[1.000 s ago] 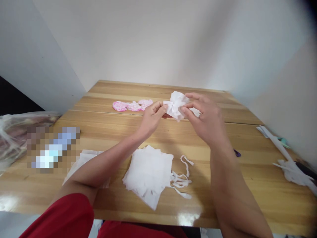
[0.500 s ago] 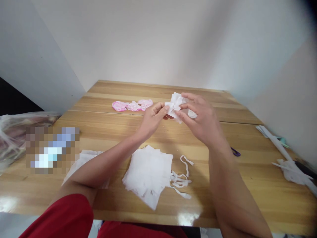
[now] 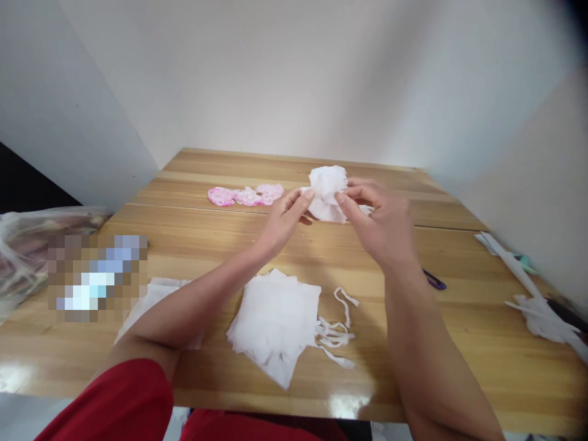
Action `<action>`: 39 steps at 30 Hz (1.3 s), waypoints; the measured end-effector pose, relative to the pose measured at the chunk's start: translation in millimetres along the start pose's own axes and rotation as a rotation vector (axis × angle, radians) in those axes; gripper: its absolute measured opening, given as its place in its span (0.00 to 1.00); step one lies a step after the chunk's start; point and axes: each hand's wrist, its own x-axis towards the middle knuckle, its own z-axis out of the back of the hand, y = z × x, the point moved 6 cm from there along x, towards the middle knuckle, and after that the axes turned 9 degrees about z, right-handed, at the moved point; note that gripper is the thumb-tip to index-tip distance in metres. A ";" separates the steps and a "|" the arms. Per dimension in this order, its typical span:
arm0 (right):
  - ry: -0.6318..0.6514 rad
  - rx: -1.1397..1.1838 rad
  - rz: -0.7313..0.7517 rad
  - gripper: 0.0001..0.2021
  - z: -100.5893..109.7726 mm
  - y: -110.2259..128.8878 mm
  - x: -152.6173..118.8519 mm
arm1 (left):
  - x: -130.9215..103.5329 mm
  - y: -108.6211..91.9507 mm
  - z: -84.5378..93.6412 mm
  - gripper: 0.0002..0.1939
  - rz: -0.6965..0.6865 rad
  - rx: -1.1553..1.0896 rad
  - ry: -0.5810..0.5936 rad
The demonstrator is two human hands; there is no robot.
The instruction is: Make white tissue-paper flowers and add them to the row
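Note:
A ruffled white tissue flower is held above the far middle of the table. My left hand pinches its left edge between thumb and fingers. On its right side, my right hand grips the petals with thumb and fingertips. Behind my right hand a bit of white material shows, mostly hidden. Pink and white paper flowers lie in a row left of my hands. Nearer to me is a stack of white tissue squares, with thin white strips beside it.
More white sheets lie under my left forearm. A blurred-out object and a clear plastic bag are at the left. Purple-handled scissors sit by my right forearm. White strips and crumpled material lie at the right edge.
The white flower looks fuller and rounder, its layers more spread. My right hand's fingers have closed in on its right side from a wider spread. My left hand has barely moved.

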 end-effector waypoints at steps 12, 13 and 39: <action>0.033 -0.057 -0.002 0.07 -2.1 -0.6 -1.9 | 6.0 12.8 -1.7 0.07 0.046 0.178 0.009; 0.023 -0.060 -0.006 0.07 -0.3 -1.6 -1.6 | 6.4 13.4 -1.4 0.08 0.058 0.150 0.020; 0.168 -0.145 0.063 0.07 6.0 1.6 1.5 | 6.0 12.0 3.6 0.16 0.125 -0.181 0.041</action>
